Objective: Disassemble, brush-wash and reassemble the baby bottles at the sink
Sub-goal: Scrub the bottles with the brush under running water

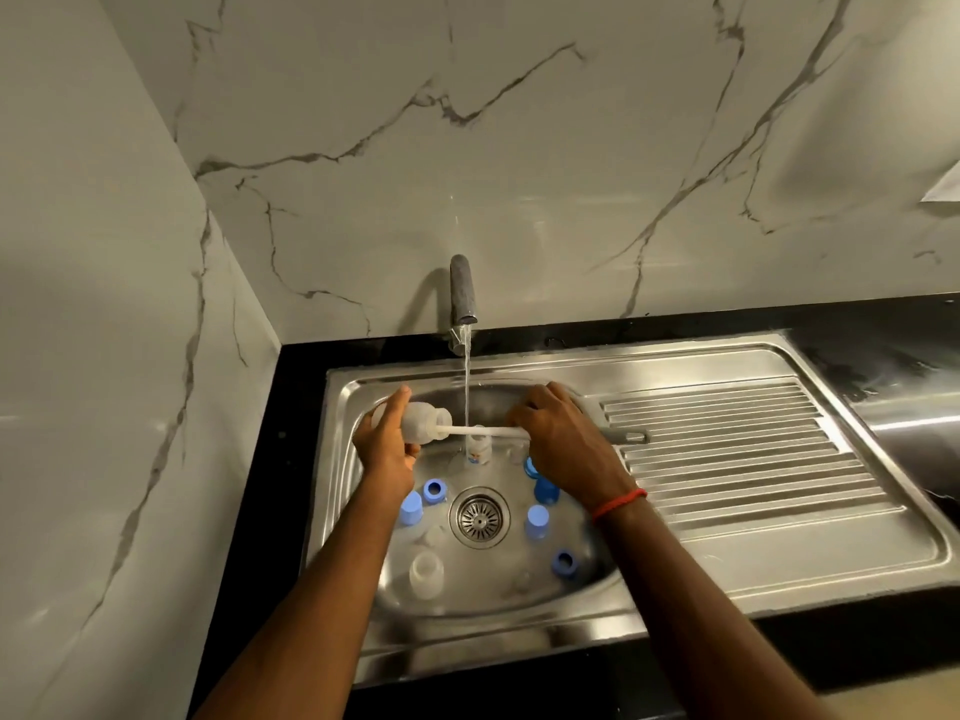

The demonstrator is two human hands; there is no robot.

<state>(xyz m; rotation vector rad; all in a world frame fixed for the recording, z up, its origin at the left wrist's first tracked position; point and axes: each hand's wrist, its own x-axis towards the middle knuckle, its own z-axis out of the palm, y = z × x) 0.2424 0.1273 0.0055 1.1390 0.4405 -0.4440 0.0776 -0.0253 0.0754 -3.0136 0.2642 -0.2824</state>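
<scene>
Holding a translucent baby bottle (pixel 423 420) on its side above the far half of the sink (pixel 337 407), the person's left hand (pixel 384 444) wraps its fingers round the bottle's body, with the mouth turned to the right. The right hand (pixel 566 444), with a red thread bracelet (pixel 618 504) at the wrist, grips the white handle of a bottle brush (pixel 483 432), whose far end sits in the bottle's mouth. Water (pixel 466 376) from the tap (pixel 462 293) falls between the two hands, across the handle and onto a second small bottle (pixel 478 452) standing on the basin floor. The left hand hangs just inside the basin's left rim, and the right is close to the edge where the ridged drainboard (pixel 727 449) begins. Below, blue caps (pixel 411 507) and blue screw rings (pixel 434 490) lie around the drain strainer (pixel 479 517), with bare steel between them, and a third clear bottle (pixel 426 574) stands near the front wall. Black counter (pixel 270 459) frames the sink against the marble-patterned walls
</scene>
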